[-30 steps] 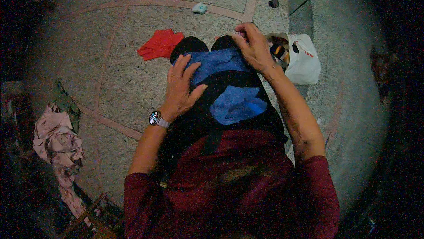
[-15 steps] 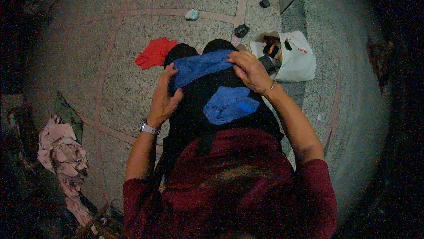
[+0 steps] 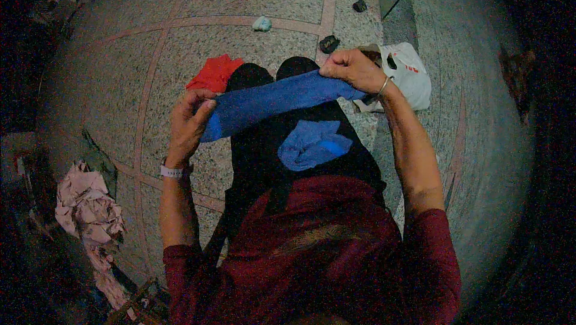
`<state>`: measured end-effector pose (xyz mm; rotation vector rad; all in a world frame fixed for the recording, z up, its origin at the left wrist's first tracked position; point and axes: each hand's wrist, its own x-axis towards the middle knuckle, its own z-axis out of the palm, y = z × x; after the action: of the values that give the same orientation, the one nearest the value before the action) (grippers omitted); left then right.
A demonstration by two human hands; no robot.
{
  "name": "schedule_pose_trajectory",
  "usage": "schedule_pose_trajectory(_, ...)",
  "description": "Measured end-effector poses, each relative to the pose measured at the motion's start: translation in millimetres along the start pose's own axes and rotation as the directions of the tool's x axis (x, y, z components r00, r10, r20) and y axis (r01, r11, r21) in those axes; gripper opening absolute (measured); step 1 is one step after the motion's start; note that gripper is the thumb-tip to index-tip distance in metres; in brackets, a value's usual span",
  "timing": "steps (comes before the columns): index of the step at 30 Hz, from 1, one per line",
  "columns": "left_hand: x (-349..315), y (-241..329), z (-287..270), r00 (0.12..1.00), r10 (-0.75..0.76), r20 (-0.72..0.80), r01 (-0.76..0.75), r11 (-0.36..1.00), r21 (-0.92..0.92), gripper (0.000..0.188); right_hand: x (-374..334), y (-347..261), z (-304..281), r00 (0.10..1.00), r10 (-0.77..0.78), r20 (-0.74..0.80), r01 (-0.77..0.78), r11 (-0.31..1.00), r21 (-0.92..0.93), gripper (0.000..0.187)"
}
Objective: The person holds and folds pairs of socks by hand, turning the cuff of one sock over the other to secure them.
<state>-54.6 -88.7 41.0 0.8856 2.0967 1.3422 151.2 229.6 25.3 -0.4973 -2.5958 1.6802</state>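
Note:
A long blue sock with a brighter blue end is stretched flat above my black-trousered thighs. My left hand, a watch band at its wrist, pinches the brighter end between thumb and fingers. Farther right, my right hand grips the upper edge, with a little of the sock hanging beyond it. Another blue sock lies crumpled on my lap, below the stretched one and touched by neither hand.
Red cloth rests on the speckled floor beyond my left knee. A white plastic bag stands at the right. Dark bundles and a pale bundle lie ahead. Crumpled pinkish paper sits at the left.
My hands have moved apart, the left toward the left and slightly down, the right outward. The sock now extends longer between them, showing its brighter end.

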Motion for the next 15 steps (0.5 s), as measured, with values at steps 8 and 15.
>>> schedule_pose_trajectory(8,-12,-54,21,0.996,0.078,-0.044,-0.07,0.987,0.145,0.025,8,70,17,0.985,0.137,-0.109,-0.11,0.968,0.226,0.029)
schedule_pose_trajectory(15,-31,-5,46,0.899,0.437,0.006,-0.398,0.812,0.426,0.033,-29,62,27,0.927,0.367,-0.079,-0.29,0.833,0.471,0.025)
